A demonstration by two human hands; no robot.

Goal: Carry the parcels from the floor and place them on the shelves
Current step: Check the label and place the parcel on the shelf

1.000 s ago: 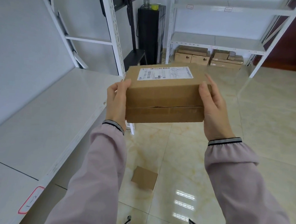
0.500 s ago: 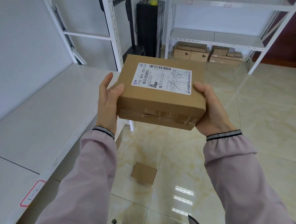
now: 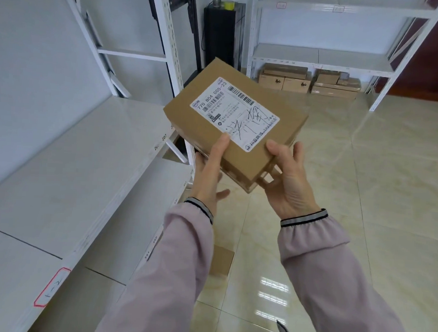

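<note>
I hold a brown cardboard parcel [image 3: 242,141] with a white shipping label on top, tilted and turned at an angle in mid-air. My left hand [image 3: 211,170] grips its near-left corner, thumb on the label's edge. My right hand [image 3: 289,179] supports the near-right end from below, thumb on top. The parcel hangs just right of the white shelf [image 3: 73,163], whose surface beside it is bare. A second small brown parcel [image 3: 221,261] lies on the tiled floor, partly hidden by my left sleeve.
A lower shelf board [image 3: 145,202] juts out under the upper one. Another white rack [image 3: 325,57] stands at the far wall with several cardboard boxes [image 3: 308,81] beneath it. A black cabinet [image 3: 221,36] stands between the racks. Glossy tiled floor lies to the right.
The parcel has been rotated and tilted so its label faces me diagonally. Both hands shifted from its sides to its near end, and it dropped lower, closer to the shelf edge.
</note>
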